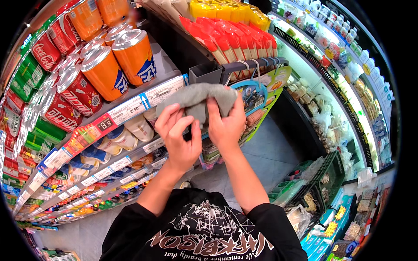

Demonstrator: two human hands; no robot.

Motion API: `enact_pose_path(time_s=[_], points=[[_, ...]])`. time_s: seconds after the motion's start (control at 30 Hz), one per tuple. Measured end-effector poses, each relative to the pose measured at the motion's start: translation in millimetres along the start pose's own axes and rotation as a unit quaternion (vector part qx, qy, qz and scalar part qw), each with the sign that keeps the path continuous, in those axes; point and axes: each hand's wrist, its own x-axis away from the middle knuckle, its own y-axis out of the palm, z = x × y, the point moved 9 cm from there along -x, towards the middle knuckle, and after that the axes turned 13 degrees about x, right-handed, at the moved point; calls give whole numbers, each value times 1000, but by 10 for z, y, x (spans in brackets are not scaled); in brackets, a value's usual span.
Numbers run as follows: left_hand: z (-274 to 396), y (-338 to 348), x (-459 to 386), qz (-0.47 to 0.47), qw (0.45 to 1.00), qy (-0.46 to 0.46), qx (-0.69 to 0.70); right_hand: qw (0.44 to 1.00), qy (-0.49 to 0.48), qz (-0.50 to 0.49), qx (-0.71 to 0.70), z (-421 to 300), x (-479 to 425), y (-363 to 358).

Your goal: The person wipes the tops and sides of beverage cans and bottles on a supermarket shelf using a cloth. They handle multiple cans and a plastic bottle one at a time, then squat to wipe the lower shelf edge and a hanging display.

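Observation:
Both my hands hold up a grey cloth (pixel 199 94) in front of the shelf end. My left hand (pixel 179 137) pinches its lower left part, with thumb and fingers bent towards each other. My right hand (pixel 227 122) grips the cloth's right part, thumb in front and fingers mostly hidden behind it. Part of the cloth hangs folded between the hands. Behind it are the shelf's price rail (pixel 130 109) and a grey metal bracket (pixel 205 72). Orange soda cans (pixel 132 57) stand on the shelf to the upper left.
Red cola cans (pixel 80 89) and more drinks fill the shelves at left. Red-topped packets (pixel 233 39) stand above a rack hung with a blue-framed toy pack (pixel 251 98). A refrigerated display (pixel 339 81) curves along the right. Black plastic crates (pixel 321 186) stand at the lower right.

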Motion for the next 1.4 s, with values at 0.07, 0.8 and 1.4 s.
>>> enact_pose_path(time_s=[0.07,0.8,1.4], points=[[-91,70,2,-41,997,-36,-62,988,-61,64,127,-49,-84,-52],[-555,-93,438,70,960,-265,55,992,-90,90,-19,90,-48,-18],[-777,-69,196,20,955,-289,-64,852,-356,-197,329,-229,-43,-2]])
